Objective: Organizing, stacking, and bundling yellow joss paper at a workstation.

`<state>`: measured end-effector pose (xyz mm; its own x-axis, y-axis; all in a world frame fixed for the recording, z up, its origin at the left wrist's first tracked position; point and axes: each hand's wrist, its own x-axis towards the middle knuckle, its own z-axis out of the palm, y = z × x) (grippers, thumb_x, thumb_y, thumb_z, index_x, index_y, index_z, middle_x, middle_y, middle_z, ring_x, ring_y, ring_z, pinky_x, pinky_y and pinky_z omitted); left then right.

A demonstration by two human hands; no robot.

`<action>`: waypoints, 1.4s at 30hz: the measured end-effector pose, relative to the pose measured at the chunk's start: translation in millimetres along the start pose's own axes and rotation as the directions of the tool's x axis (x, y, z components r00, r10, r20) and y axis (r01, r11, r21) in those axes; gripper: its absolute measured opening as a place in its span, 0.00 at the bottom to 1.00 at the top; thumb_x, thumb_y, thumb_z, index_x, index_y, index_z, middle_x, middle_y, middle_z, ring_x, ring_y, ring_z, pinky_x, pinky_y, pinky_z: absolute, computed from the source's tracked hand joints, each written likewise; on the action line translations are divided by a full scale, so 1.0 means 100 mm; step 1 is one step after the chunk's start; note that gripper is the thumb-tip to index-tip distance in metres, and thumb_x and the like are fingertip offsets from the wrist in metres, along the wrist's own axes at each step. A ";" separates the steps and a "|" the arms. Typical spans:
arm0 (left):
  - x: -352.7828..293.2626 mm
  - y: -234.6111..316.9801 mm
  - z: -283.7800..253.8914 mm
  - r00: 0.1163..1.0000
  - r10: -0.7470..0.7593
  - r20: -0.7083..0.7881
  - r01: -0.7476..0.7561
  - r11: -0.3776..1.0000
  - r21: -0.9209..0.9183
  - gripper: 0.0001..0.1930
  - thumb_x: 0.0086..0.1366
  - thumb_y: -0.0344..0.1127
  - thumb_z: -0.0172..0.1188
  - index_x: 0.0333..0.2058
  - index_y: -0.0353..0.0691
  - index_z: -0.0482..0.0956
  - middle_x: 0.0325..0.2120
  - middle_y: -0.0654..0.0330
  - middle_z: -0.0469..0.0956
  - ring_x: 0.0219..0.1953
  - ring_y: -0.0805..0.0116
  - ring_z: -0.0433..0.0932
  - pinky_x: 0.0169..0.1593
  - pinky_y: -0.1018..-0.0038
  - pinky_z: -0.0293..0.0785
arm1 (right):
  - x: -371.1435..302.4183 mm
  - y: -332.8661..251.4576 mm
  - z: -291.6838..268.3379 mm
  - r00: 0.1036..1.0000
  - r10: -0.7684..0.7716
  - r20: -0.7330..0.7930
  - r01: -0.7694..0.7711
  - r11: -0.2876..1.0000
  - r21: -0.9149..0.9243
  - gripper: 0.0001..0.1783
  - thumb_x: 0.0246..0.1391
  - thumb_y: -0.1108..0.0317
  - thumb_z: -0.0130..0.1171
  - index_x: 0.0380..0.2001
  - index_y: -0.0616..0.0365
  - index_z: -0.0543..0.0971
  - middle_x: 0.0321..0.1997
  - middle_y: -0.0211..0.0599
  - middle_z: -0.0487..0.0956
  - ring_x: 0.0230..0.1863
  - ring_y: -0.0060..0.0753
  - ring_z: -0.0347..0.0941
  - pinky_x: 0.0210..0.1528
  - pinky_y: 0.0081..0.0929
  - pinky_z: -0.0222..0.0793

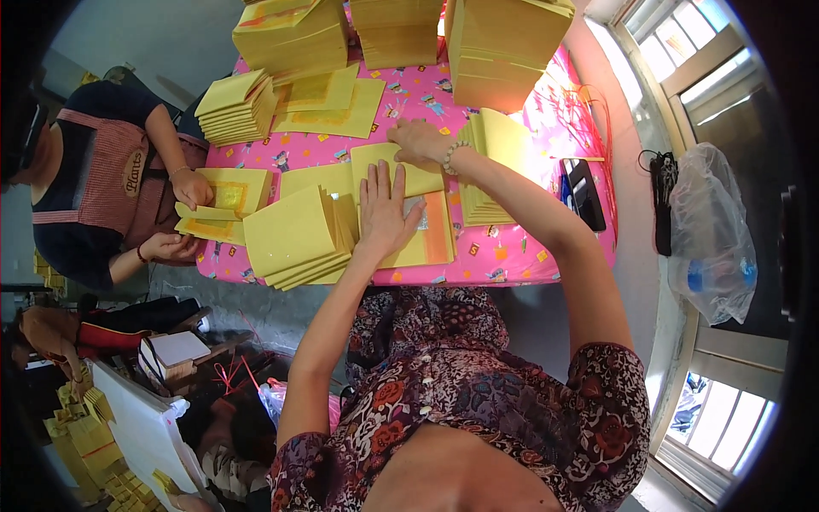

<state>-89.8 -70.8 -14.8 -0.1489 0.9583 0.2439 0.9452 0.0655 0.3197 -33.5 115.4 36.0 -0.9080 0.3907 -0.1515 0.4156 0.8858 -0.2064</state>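
Observation:
A sheet of yellow paper [368, 162] with an orange and silver panel [437, 226] lies partly folded in front of me. My left hand [386, 209] is open, palm down on it with the fingers stretched forward. At the sheet's far edge, my right hand [416, 142] has its fingers bent and closed on the paper, as far as I can see; the fingertips are partly hidden. Just left of my left hand stands a bundle of folded yellow papers [290, 235]. Another folded stack [490, 171] lies under and beside my right forearm.
Tall yellow paper stacks [508, 55] line the far side of the pink patterned tablecloth [401, 94]. A smaller bundle [235, 107] sits far left. A person in an apron [111, 171] folds yellow paper at left. A phone [583, 194] and red strings [597, 107] lie at right.

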 end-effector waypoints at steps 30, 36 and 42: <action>-0.28 0.06 -0.20 0.994 -0.041 0.103 0.049 0.996 -0.070 0.38 0.60 0.42 0.54 0.66 0.32 0.53 0.67 0.39 0.49 0.70 0.41 0.45 0.70 0.51 0.42 | -1.20 -0.72 0.54 0.955 0.032 -0.295 -0.146 0.916 -0.373 0.15 0.42 0.73 0.60 0.37 0.67 0.75 0.35 0.43 0.73 0.40 0.38 0.76 0.38 0.26 0.77; -0.26 0.07 -0.22 0.992 -0.067 0.107 0.078 0.992 -0.100 0.36 0.60 0.42 0.54 0.64 0.31 0.56 0.66 0.37 0.51 0.69 0.40 0.47 0.70 0.51 0.45 | -1.14 -0.66 0.52 0.944 0.040 -0.328 -0.117 0.969 -0.219 0.12 0.42 0.75 0.60 0.33 0.63 0.73 0.34 0.43 0.74 0.34 0.40 0.78 0.32 0.29 0.77; -0.19 0.02 -0.23 0.988 -0.103 0.112 0.129 0.959 -0.253 0.34 0.59 0.39 0.52 0.62 0.31 0.59 0.64 0.37 0.55 0.68 0.38 0.50 0.70 0.52 0.47 | -1.09 -0.64 0.42 0.953 0.028 -0.300 -0.113 0.956 -0.271 0.12 0.42 0.74 0.60 0.33 0.61 0.73 0.33 0.40 0.74 0.30 0.38 0.79 0.29 0.30 0.76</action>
<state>-91.1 -95.5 2.1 -0.2120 0.9716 0.1052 0.8138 0.1158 0.5695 40.9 5.1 24.8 -0.8701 0.4724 0.1403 0.4857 0.8703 0.0815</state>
